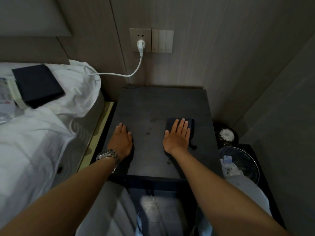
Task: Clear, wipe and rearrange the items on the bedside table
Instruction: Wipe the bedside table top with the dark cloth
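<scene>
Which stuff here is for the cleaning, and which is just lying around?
For the job:
dark folded cloth under the flat right hand
dark bedside table top
left hand, resting flat

Just there:
white plug
black bin
dark flat book on the bed

The single head view looks steeply down and forward from above the person's forearms, close over the bedside table (158,103). Both hands sit near mid-frame: the left hand (121,142) and the right hand (177,137). Beyond the fingertips the wall rises; left of the left fingers lies the bed (34,133), right of the right fingers a bin (238,160).
</scene>
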A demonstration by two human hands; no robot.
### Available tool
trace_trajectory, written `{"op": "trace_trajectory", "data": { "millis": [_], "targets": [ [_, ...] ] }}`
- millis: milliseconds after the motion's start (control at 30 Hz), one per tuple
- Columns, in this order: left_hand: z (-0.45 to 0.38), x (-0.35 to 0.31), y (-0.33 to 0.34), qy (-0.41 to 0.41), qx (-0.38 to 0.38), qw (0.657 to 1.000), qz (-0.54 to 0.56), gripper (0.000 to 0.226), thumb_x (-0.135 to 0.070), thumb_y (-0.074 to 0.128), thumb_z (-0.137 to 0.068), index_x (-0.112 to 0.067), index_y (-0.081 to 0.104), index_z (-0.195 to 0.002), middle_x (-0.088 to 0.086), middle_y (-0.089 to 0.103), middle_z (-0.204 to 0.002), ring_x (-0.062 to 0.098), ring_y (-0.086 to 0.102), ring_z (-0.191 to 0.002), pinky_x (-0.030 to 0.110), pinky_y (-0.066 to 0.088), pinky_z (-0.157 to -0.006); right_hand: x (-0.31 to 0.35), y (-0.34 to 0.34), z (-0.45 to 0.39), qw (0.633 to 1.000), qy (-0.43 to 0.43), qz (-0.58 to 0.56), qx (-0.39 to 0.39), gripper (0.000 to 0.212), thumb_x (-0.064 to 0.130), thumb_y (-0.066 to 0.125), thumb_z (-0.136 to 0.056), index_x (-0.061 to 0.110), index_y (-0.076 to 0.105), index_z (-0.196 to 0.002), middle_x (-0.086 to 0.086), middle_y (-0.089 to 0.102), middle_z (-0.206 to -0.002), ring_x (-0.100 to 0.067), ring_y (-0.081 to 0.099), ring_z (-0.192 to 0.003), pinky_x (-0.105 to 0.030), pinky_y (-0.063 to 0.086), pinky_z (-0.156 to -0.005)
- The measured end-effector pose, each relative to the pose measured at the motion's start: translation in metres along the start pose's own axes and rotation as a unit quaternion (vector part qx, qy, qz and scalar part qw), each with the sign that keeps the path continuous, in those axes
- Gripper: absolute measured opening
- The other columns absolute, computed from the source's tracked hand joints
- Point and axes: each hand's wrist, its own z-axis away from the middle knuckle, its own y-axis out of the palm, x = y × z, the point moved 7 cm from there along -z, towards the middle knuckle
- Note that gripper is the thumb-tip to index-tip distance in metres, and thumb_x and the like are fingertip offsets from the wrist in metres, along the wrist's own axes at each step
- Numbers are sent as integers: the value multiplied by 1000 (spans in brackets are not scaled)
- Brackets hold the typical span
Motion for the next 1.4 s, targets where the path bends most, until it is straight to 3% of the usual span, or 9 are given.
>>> {"op": "trace_trajectory", "data": {
  "millis": [367,667,833,967,1033,1100,1200,1233,1400],
  "targets": [
    [-2,12,-13,-1,-60,998,-23,55,-29,32,-107,-1,27,-153,16,27,-160,29,26,-148,39,23,-122,77,11,-5,999,-51,-13,-9,69,42,14,-105,6,-17,-154,-17,-25,-161,-31,-23,-149,-44,-12,-122],
    [-3,42,-19,-61,-55,994,67,54,-27,29,-107,4,27,-151,20,28,-159,32,27,-147,39,23,-121,137,22,2,996,-88,-19,-6,69,42,14,-105,5,-17,-154,-17,-25,-161,-31,-23,-149,-44,-13,-121],
    [-2,52,-27,-71,-82,986,126,55,-38,24,-103,2,52,-128,22,57,-131,39,55,-119,47,45,-101,165,29,6,994,-114,-2,-1,68,43,11,-105,6,-19,-154,-17,-26,-160,-30,-23,-149,-45,-11,-122],
    [3,52,-33,-73,-116,977,161,47,-31,30,-106,-3,55,-135,15,57,-137,31,54,-126,37,42,-104,185,31,10,991,-133,1,1,68,43,13,-106,6,-17,-154,-16,-24,-161,-30,-21,-150,-45,-10,-122],
    [6,53,-35,-61,-131,975,171,44,-32,28,-106,-8,63,-115,12,66,-116,31,62,-109,36,47,-87,194,34,12,989,-145,6,1,67,43,13,-106,7,-16,-154,-16,-22,-162,-29,-20,-150,-44,-9,-122],
    [9,55,-35,-62,-134,970,194,39,-30,27,-107,-13,61,-100,7,66,-99,29,64,-97,31,42,-75,203,37,13,987,-158,16,5,67,43,12,-106,8,-16,-155,-16,-22,-162,-29,-20,-150,-44,-10,-122],
    [15,59,-38,-85,-139,965,206,46,-33,25,-108,-9,58,-131,11,65,-126,28,59,-118,30,43,-93,213,39,14,984,-177,25,10,67,44,12,-106,9,-16,-155,-14,-23,-162,-28,-20,-150,-43,-10,-122],
    [17,61,-39,-88,-144,964,206,48,-34,24,-108,-9,57,-132,10,65,-126,28,60,-118,32,44,-94,215,39,15,982,-185,26,11,66,44,12,-106,9,-16,-155,-14,-23,-162,-28,-20,-150,-43,-10,-122],
    [24,71,-39,-117,-158,957,215,43,-36,24,-108,-15,59,-94,-4,60,-82,22,61,-80,30,38,-69,222,43,24,979,-203,31,13,66,44,13,-106,9,-15,-155,-13,-22,-163,-28,-19,-151,-42,-10,-122]
  ]
}}
